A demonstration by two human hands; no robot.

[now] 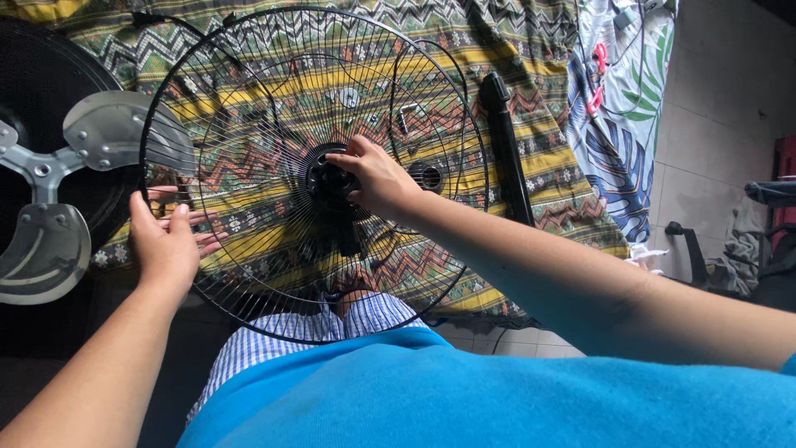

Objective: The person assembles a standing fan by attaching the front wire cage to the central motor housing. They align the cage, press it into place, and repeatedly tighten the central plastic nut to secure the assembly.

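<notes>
Patterned cloth [514, 124], zigzag bands in green, yellow and brown, spreads under and beyond both hands and covers most of the surface.

Wire fan guard [249, 274], black, round, held tilted up off the cloth between the two hands; its lower rim sits over the person's lap. Spokes radiate from a black centre hub [332, 181].

Metal fan blade [58, 174], three silver lobes on a black disc, lies flat just left of the left hand, partly behind the guard rim.

Black pole [507, 149] lies on the cloth to the right of the right hand, running away from the person. A second, smaller wire ring [460, 108] rests behind the guard, between the right hand and the pole.

Leaf-print fabric [622, 108], blue and white with green, hangs further right, well apart from both hands.

Left hand [166, 236]: palm flat against the guard's left rim, fingers [203, 217] spread and poking through the wires; bracing, not clenched.

Right hand [375, 176]: reaches across the front of the guard, fingertips pinched around the centre hub; grasping it.

Small grey metal piece [350, 97] lies on the cloth above the right hand, seen through the wires.
</notes>
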